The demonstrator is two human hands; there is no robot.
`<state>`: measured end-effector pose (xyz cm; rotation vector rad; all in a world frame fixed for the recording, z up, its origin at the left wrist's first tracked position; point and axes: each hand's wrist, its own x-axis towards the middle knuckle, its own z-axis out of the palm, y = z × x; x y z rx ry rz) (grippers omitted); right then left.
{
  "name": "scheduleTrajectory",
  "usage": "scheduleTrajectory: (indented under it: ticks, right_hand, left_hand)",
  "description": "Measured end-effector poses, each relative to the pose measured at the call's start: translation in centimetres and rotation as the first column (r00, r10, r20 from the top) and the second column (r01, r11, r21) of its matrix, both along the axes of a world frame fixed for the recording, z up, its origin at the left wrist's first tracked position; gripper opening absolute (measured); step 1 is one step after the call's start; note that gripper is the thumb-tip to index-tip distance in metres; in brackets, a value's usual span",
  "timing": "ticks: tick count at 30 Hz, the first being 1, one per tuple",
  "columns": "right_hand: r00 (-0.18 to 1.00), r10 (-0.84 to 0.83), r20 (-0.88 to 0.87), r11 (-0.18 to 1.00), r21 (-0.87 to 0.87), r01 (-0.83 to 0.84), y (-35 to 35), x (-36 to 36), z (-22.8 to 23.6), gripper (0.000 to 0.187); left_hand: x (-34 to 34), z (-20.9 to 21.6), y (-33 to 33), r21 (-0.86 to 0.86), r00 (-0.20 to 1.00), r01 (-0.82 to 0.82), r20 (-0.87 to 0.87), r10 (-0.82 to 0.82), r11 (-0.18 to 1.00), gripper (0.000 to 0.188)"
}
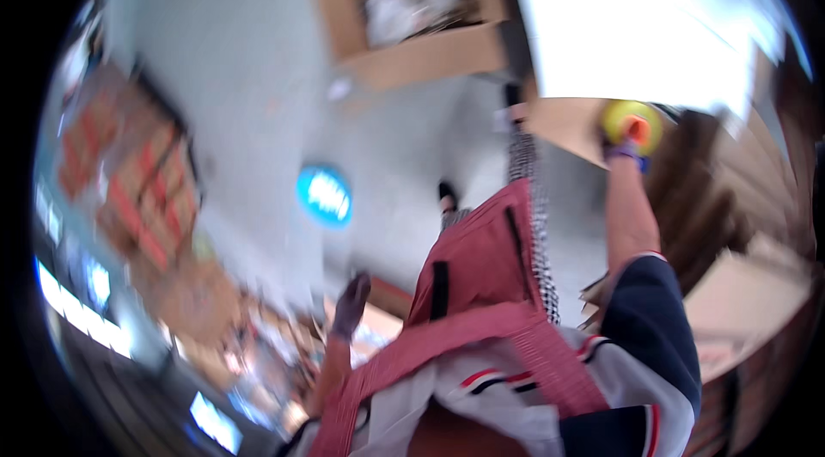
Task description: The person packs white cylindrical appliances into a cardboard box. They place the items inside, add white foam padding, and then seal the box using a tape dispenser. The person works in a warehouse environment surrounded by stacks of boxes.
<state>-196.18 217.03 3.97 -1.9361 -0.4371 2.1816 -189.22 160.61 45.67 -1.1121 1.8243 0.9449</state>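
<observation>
From my distant seat, the head view shows a smooth grey floor (258, 87), badly smeared by motion blur. A blue oval marking (325, 196) with white on it lies on the floor near the middle. At the top stands an open cardboard box (421, 60), holding pale and brown contents too blurred for me to name. On the far left, brown cartons (142, 190) with red bands are piled up; below them, bright panels (82, 306) glow along the room's edge. A glaring white surface (636, 36) fills the upper right, with brown cardboard (563, 122) by its lower edge and more cardboard pieces (705, 186) crowding the right side.

The gloved right hand (622, 151) is stretched out there, its fingers apparently closed on a yellow roll (614, 120) with an orange middle, just below the white surface. The gloved left hand (351, 306) hangs beside the reddish apron (473, 263); I cannot tell how far its fingers are open or whether they hold anything.
</observation>
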Motion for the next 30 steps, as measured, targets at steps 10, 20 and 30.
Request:
scheduleTrajectory:
  ticks: [10,20,30]
  right_hand:
    - [0.198,0.968,-0.152,0.225,0.192,-0.955,-17.3,4.4,25.7,0.043]
    - [-0.774,0.553,0.308,-0.617,0.776,-0.133,-60.1,9.9,42.9,0.049]
    - [-0.947,0.180,-0.266,-0.448,0.835,-0.320,-96.9,23.0,57.4,0.042]
  left_hand:
    - [18.2,-2.6,-5.5,0.091,0.944,-0.287,-0.145,0.297,0.954,0.042]
    - [28.2,4.8,-19.3,0.717,0.372,-0.380,-0.460,0.806,0.584,0.062]
    - [41.1,11.7,-44.6,0.623,-0.111,-0.151,-0.782,0.613,0.767,0.046]
